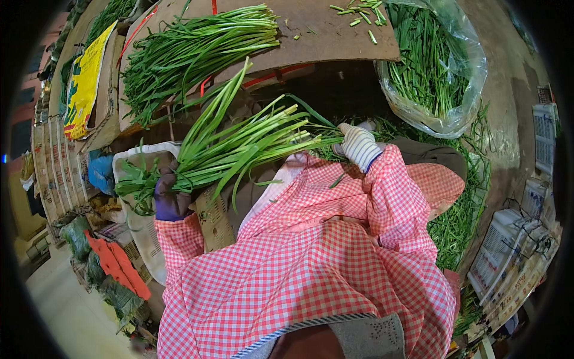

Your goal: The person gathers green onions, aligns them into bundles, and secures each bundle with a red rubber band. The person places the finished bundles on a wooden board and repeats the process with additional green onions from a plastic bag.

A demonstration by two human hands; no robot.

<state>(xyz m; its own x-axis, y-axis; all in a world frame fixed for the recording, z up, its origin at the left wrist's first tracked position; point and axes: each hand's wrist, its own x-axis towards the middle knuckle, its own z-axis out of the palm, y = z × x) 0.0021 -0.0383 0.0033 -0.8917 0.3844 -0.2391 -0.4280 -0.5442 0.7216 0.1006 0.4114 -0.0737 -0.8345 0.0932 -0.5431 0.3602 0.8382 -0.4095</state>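
Note:
A loose bunch of garlic chives spreads across my lap, its leafy ends to the left and pale stems to the right. My left hand, in a dark purple glove, is closed around the leafy end, over a white plastic basket. Wearing a striped white glove, my right hand pinches some green leaves at the stem side. A trimmed pile of chives lies on the cardboard-topped table in front of me, with short cut stem pieces at its far right.
At the front right stands a clear plastic bag full of chives. Leaf scraps cover the floor on my right. Several white crates stand farther right. On the left are a yellow printed sheet and bagged greens.

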